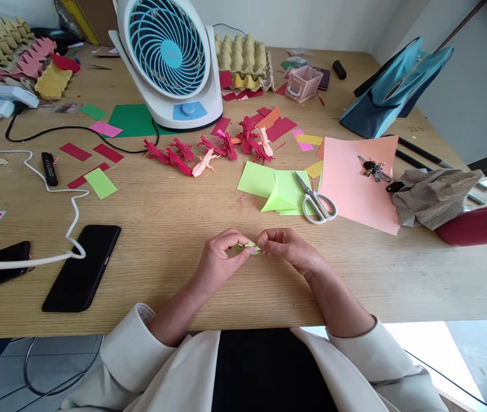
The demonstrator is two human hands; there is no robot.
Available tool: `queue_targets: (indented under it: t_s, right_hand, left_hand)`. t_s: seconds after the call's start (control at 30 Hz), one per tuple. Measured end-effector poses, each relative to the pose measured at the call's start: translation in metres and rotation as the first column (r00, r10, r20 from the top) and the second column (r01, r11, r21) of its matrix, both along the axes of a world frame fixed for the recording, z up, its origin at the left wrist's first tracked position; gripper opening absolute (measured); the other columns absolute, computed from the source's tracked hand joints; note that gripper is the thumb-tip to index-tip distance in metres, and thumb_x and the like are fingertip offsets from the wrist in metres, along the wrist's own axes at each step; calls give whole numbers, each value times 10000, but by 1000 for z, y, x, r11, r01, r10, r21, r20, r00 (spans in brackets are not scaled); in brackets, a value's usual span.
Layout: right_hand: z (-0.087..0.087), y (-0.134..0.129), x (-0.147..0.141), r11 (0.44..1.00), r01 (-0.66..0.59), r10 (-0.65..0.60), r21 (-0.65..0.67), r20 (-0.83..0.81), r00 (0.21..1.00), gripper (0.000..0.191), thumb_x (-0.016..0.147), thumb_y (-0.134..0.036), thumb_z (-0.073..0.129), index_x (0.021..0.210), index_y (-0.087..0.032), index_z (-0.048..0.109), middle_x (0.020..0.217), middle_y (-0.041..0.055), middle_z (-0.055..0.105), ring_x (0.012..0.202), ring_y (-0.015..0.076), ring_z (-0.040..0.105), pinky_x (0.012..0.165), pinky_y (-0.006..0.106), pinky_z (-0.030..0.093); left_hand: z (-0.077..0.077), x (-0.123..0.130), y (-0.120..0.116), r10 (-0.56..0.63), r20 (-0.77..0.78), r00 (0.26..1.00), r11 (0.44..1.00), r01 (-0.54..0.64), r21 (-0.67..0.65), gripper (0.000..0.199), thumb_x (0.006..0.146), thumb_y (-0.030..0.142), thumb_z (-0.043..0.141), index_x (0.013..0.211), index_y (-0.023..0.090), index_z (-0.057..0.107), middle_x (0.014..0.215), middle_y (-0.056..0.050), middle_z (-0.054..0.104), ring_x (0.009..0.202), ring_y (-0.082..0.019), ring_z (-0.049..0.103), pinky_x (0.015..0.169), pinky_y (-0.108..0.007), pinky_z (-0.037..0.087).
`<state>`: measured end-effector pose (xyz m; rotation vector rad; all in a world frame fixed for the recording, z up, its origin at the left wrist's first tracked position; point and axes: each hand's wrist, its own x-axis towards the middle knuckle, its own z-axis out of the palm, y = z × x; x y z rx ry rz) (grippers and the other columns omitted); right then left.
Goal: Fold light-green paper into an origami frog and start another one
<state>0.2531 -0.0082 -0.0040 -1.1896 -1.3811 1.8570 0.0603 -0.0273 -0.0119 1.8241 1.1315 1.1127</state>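
Both hands meet over the front middle of the wooden table. My left hand [226, 252] pinches a small folded piece of light green paper [247, 246] between thumb and fingers. On the paper's right end, my right hand [285, 246] is also closed in a pinch. Fingers cover much of the piece, so its full shape is hidden. Beyond the hands lie light green paper sheets [257, 178], one with a lifted fold. White-handled scissors [317, 205] rest partly on them. Farther back is a row of folded red paper figures [178, 162], with a few pale pink figures [204, 162] among them.
A white fan [170, 54] stands at the back. To the right are a salmon paper sheet [355, 189] with keys [374, 169], a crumpled cloth [432, 194] and a red bottle [479, 223]. Leftward, a white cable [75, 212] crosses a black phone [82, 274].
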Motion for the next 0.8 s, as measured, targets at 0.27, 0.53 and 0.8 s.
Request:
queue_targets:
  t_s: [0.27, 0.53, 0.8]
  right_hand:
    - [-2, -1, 1, 999, 31, -32, -15, -16, 999, 276, 770, -418, 707, 726, -153, 642, 685, -19, 546, 668, 114, 430, 659, 278, 303]
    - [-4, 4, 4, 1000, -18, 17, -21, -54, 998, 324, 727, -467, 762, 715, -162, 654, 670, -22, 551, 643, 111, 436, 637, 273, 325]
    - [-6, 5, 5, 999, -33, 31, -25, -59, 998, 336, 719, -480, 775, 742, -164, 664, 679, -24, 547, 618, 101, 415, 593, 261, 316]
  left_hand:
    - [-3, 3, -7, 59, -128, 990, 983, -35, 179, 49, 888, 160, 649, 862, 185, 683, 797, -25, 642, 757, -140, 608, 704, -272, 489]
    - [-2, 2, -8, 50, -147, 988, 970, -13, 241, 74, 907, 164, 627, 851, 196, 664, 812, -29, 665, 776, -148, 624, 730, -283, 505]
    - [-4, 1, -8, 54, -161, 985, 970, -14, 243, 62, 906, 172, 629, 877, 204, 673, 841, -30, 672, 808, -152, 632, 749, -283, 508]
